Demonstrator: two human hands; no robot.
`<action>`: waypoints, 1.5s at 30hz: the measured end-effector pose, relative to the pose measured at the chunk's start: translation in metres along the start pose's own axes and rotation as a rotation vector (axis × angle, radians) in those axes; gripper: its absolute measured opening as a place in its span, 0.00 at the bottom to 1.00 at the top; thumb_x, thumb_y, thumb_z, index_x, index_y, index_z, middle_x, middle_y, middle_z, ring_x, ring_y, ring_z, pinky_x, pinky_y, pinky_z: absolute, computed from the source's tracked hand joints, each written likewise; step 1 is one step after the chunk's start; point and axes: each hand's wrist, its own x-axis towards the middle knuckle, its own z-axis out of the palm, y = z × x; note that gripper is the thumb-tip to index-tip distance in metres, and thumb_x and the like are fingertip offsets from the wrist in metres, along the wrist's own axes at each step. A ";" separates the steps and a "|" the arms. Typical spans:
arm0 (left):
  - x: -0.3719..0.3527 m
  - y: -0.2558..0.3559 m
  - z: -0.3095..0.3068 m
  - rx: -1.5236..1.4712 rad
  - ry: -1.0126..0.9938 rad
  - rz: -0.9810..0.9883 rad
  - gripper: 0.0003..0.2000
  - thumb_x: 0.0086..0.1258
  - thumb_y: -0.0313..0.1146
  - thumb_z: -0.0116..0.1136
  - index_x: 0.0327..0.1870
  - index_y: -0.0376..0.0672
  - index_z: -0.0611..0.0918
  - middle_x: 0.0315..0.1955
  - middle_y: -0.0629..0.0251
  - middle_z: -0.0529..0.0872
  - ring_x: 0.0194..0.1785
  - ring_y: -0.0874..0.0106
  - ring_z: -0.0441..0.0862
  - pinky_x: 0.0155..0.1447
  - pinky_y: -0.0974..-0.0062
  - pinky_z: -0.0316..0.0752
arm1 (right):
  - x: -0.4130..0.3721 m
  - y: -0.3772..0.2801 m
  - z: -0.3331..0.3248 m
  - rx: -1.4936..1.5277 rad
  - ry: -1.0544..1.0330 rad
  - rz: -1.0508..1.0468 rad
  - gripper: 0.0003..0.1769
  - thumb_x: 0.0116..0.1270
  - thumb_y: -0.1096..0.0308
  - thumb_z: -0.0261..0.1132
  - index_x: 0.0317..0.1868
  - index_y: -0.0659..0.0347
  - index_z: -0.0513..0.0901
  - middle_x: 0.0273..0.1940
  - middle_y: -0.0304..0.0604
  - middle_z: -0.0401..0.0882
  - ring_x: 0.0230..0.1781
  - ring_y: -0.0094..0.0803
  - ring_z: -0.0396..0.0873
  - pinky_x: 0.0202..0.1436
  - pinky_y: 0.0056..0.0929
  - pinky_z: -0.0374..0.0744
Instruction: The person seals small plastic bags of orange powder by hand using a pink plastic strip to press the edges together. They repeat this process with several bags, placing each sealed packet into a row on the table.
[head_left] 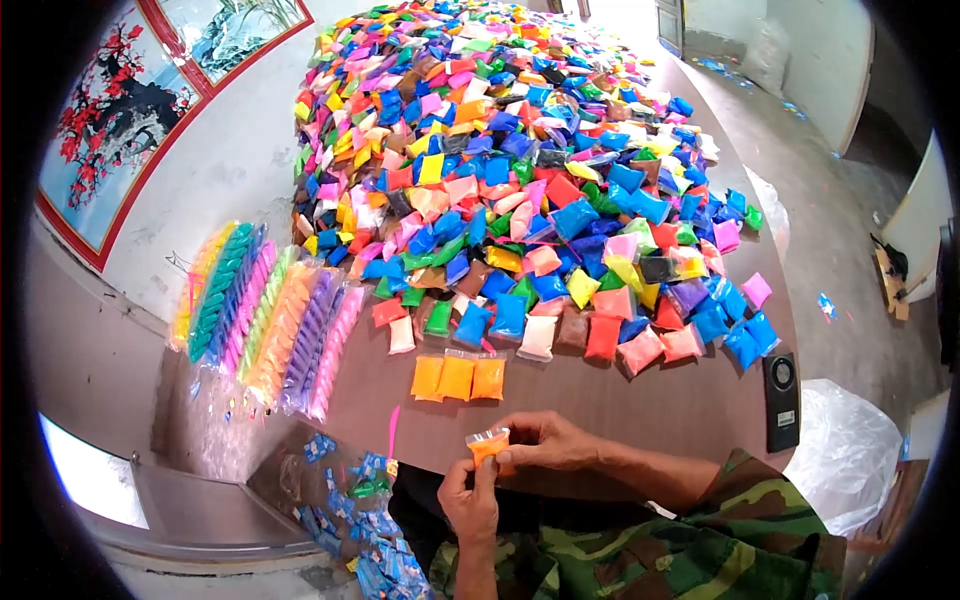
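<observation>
Between the fingers of both hands, above the table's near edge, is a small clear packet of orange stuff (487, 444). My left hand (470, 505) pinches it from below with thumb and forefinger. From the right, my right hand (548, 441) grips its side, fingers curled. Just beyond my hands, three orange packets (456, 378) lie side by side on the brown table (370, 400). Behind them spreads a large heap of small packets (500, 170) in many colours. What the packets contain cannot be made out exactly.
Long twisted colourful bundles in clear wrap (265, 315) hang at the table's left edge. A black device with a round dial (782, 400) lies at the right edge. Below left are many blue wrappers (375, 530). Clear plastic sheeting (840, 455) lies to the right.
</observation>
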 end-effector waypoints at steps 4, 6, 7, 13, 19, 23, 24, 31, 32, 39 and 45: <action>0.001 0.002 0.005 -0.010 -0.006 -0.029 0.08 0.75 0.29 0.69 0.44 0.31 0.85 0.35 0.67 0.88 0.39 0.81 0.81 0.46 0.81 0.77 | -0.002 -0.001 0.002 -0.017 0.027 -0.020 0.16 0.78 0.64 0.69 0.59 0.65 0.84 0.49 0.35 0.85 0.50 0.21 0.80 0.55 0.25 0.80; 0.004 0.010 0.006 -0.066 -0.018 -0.058 0.09 0.75 0.29 0.69 0.47 0.31 0.85 0.38 0.67 0.89 0.41 0.81 0.82 0.48 0.80 0.78 | -0.002 0.001 0.000 -0.114 0.019 -0.056 0.15 0.79 0.64 0.68 0.57 0.66 0.84 0.46 0.34 0.84 0.46 0.20 0.78 0.49 0.24 0.79; 0.003 0.013 0.006 -0.135 -0.013 -0.089 0.10 0.75 0.29 0.69 0.48 0.30 0.85 0.38 0.66 0.89 0.42 0.80 0.82 0.49 0.80 0.79 | -0.002 0.005 -0.001 -0.153 0.018 -0.057 0.15 0.79 0.64 0.68 0.56 0.66 0.84 0.45 0.33 0.84 0.46 0.19 0.77 0.49 0.24 0.79; 0.003 0.004 -0.007 -0.052 -0.021 -0.077 0.10 0.75 0.29 0.68 0.46 0.30 0.86 0.38 0.65 0.89 0.42 0.79 0.82 0.49 0.78 0.79 | -0.005 0.002 -0.002 -0.280 -0.031 -0.040 0.14 0.80 0.63 0.67 0.55 0.66 0.84 0.43 0.33 0.82 0.45 0.17 0.75 0.49 0.22 0.78; 0.000 0.006 0.000 0.155 0.068 0.102 0.11 0.76 0.32 0.68 0.44 0.31 0.85 0.38 0.64 0.88 0.39 0.79 0.81 0.47 0.78 0.79 | -0.007 -0.007 0.013 -0.146 0.036 0.016 0.14 0.80 0.63 0.65 0.56 0.66 0.83 0.46 0.36 0.84 0.46 0.21 0.78 0.51 0.24 0.79; -0.004 0.010 0.000 0.131 0.036 0.082 0.10 0.76 0.31 0.67 0.44 0.31 0.84 0.39 0.64 0.88 0.39 0.79 0.82 0.46 0.78 0.80 | -0.008 -0.003 0.011 -0.128 0.034 -0.030 0.14 0.81 0.65 0.65 0.57 0.66 0.83 0.47 0.37 0.85 0.47 0.22 0.80 0.53 0.25 0.80; -0.005 0.012 0.000 0.080 0.017 0.054 0.10 0.76 0.30 0.67 0.45 0.31 0.84 0.39 0.64 0.88 0.40 0.79 0.83 0.46 0.78 0.80 | -0.008 0.001 0.009 -0.154 0.019 -0.059 0.14 0.81 0.65 0.65 0.58 0.66 0.83 0.47 0.38 0.85 0.48 0.23 0.80 0.54 0.25 0.80; -0.007 0.008 -0.006 -0.121 -0.021 -0.153 0.10 0.72 0.28 0.71 0.45 0.30 0.85 0.37 0.64 0.89 0.39 0.80 0.84 0.46 0.79 0.81 | -0.010 0.003 0.009 -0.232 -0.017 -0.090 0.15 0.81 0.63 0.63 0.57 0.65 0.85 0.48 0.38 0.85 0.50 0.23 0.80 0.56 0.26 0.79; -0.008 0.004 -0.006 -0.117 -0.011 -0.114 0.10 0.72 0.28 0.71 0.45 0.30 0.85 0.36 0.64 0.88 0.39 0.80 0.84 0.46 0.79 0.81 | -0.010 0.001 0.010 -0.222 -0.017 -0.067 0.15 0.82 0.62 0.63 0.57 0.65 0.85 0.48 0.39 0.85 0.50 0.23 0.80 0.56 0.26 0.79; 0.001 0.001 -0.001 -0.044 0.076 -0.035 0.09 0.71 0.27 0.71 0.45 0.31 0.84 0.37 0.64 0.89 0.39 0.78 0.85 0.46 0.78 0.82 | -0.012 -0.021 0.022 -0.276 0.055 -0.049 0.19 0.82 0.63 0.63 0.63 0.68 0.82 0.49 0.40 0.86 0.50 0.24 0.81 0.57 0.26 0.80; 0.010 0.007 0.003 -0.282 0.009 -0.187 0.14 0.70 0.26 0.72 0.53 0.30 0.85 0.41 0.65 0.89 0.43 0.78 0.86 0.50 0.79 0.82 | -0.004 -0.001 0.007 -0.479 0.099 -0.070 0.15 0.78 0.69 0.65 0.58 0.69 0.85 0.48 0.46 0.87 0.47 0.28 0.84 0.53 0.27 0.81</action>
